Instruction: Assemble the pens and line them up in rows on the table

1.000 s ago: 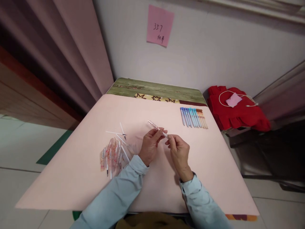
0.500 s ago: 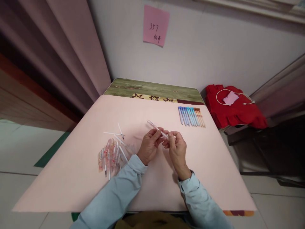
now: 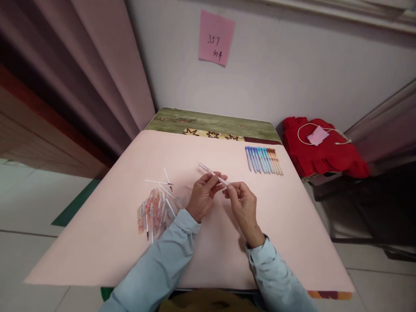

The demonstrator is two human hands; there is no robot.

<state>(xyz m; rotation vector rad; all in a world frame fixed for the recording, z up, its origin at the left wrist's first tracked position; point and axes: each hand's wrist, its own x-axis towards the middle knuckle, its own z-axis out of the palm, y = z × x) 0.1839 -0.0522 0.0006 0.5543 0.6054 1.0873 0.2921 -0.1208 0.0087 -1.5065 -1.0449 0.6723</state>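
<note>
Pink-covered counter [image 3: 113, 242] by wall. Left hand [image 3: 203, 199] grips clear pen barrel [image 3: 208, 170] above it. Right hand [image 3: 243, 206] pinches white refill [image 3: 222, 180] at barrel's near end, now drawn slightly back from left, refill partly showing. Loose parts [image 3: 154, 208] left of left hand.

One head-worn view, forward and down over the table [image 3: 113, 242].

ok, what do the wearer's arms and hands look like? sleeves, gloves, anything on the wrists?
The left hand and right hand are bare, with no gloves and no ring or watch visible. The left sleeve and right sleeve are long, pale blue, soft creased fabric, ending in plain cuffs at the wrists. No markings, straps or cables show on them.
</note>
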